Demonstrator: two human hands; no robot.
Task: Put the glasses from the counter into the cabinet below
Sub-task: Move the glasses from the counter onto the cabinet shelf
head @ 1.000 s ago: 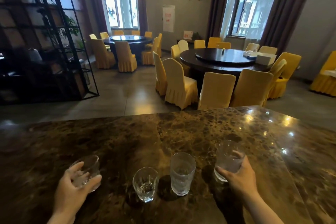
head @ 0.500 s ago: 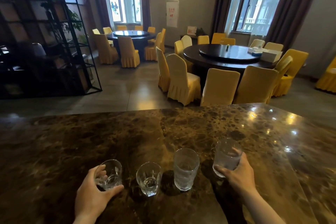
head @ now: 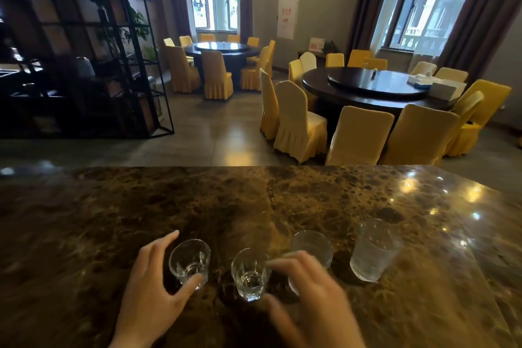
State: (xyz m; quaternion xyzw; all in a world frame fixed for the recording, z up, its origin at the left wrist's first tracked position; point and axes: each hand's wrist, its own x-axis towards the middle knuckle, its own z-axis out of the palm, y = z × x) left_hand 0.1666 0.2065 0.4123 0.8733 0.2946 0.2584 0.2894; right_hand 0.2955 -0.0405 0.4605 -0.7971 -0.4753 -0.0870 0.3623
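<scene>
Four clear glasses stand in a row near the front of the dark marble counter. My left hand cups the leftmost short glass, thumb on its base and fingers curled behind its left side. A second short glass stands just to the right. My right hand is blurred, with fingers spread and nothing in it, hovering beside that glass. It hides the lower part of a tall glass. Another tall glass stands free at the right end. The cabinet below is out of view.
Beyond the counter's far edge lies a dining room with two round dark tables ringed by yellow-covered chairs. A black metal shelf frame stands at the left. The counter narrows toward the right corner.
My left hand has slid the leftmost short glass rightward, close to the second. My right hand has let go of the rightmost tall glass and moved left toward the second short glass.
</scene>
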